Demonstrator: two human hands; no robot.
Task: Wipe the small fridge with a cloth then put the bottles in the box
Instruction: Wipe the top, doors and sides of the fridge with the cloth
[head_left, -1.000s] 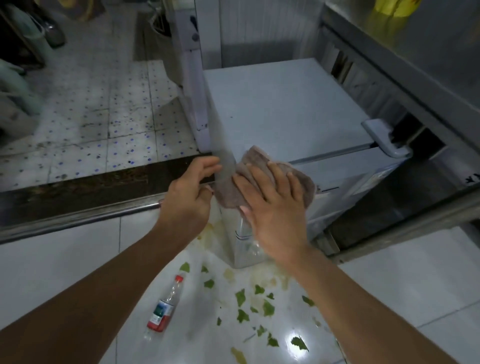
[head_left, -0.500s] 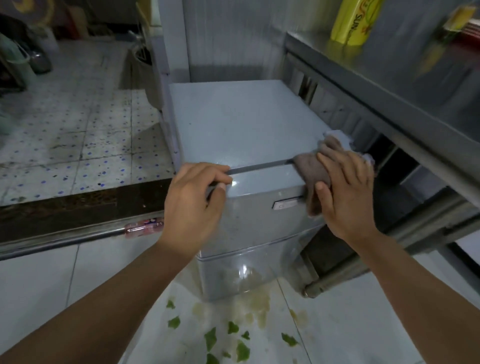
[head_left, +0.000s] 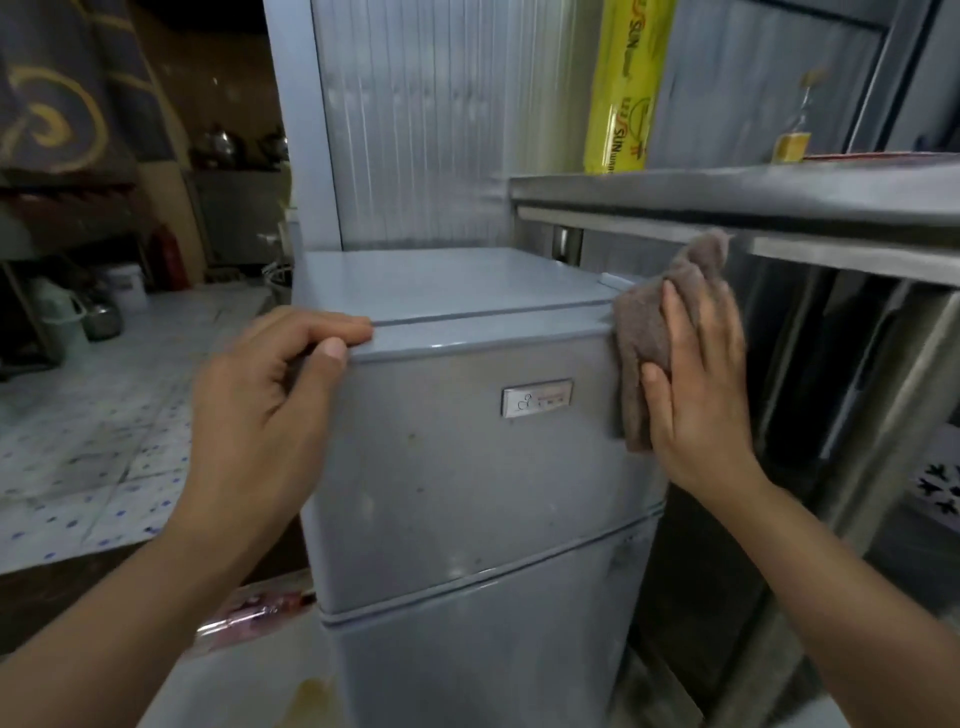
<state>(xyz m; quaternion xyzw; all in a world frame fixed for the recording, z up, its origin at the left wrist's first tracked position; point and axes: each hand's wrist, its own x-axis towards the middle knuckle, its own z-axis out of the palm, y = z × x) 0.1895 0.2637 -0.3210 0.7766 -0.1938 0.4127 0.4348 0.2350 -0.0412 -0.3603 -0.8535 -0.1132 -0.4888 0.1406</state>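
A small grey two-door fridge (head_left: 467, 467) stands in front of me, filling the middle of the view. My left hand (head_left: 265, 410) grips its top front left corner, fingers over the edge and thumb on the door. My right hand (head_left: 696, 389) presses a brown cloth (head_left: 649, 332) flat against the upper right edge of the fridge door, with part of the cloth sticking up above my fingers. A clear bottle with a red label (head_left: 254, 608) lies on the floor by the fridge's lower left side. No box shows in view.
A steel counter (head_left: 753, 192) runs along the right, close beside the fridge, with a yellow roll (head_left: 623, 88) and a bottle of yellow liquid (head_left: 792, 130) on it. Tiled floor, buckets and pots (head_left: 93, 312) lie to the left. A yellowish stain (head_left: 311, 696) marks the floor below.
My view has dropped lower and closer to the fridge front. My right hand has slid the cloth from the top front edge to the right corner and down the door's right side. My left hand keeps its grip.
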